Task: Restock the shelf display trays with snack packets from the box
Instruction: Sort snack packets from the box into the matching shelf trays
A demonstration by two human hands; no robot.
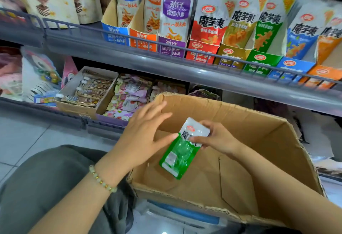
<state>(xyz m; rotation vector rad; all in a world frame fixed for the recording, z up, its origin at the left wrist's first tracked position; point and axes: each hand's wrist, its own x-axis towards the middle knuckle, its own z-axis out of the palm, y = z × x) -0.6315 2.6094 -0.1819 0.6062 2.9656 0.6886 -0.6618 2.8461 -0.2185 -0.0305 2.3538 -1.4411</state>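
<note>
Left hand (146, 137), fingers spread, touches the green packet (182, 152) pinched by right hand (216, 137) within the box (240, 120)'s torn rim.

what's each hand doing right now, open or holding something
Left hand: open, fingers spread, thumb at the edge of the green packet.
Right hand: pinching the green packet over the cardboard box.

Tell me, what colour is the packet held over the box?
The packet is green with a white top, clearest in the head view.
</note>
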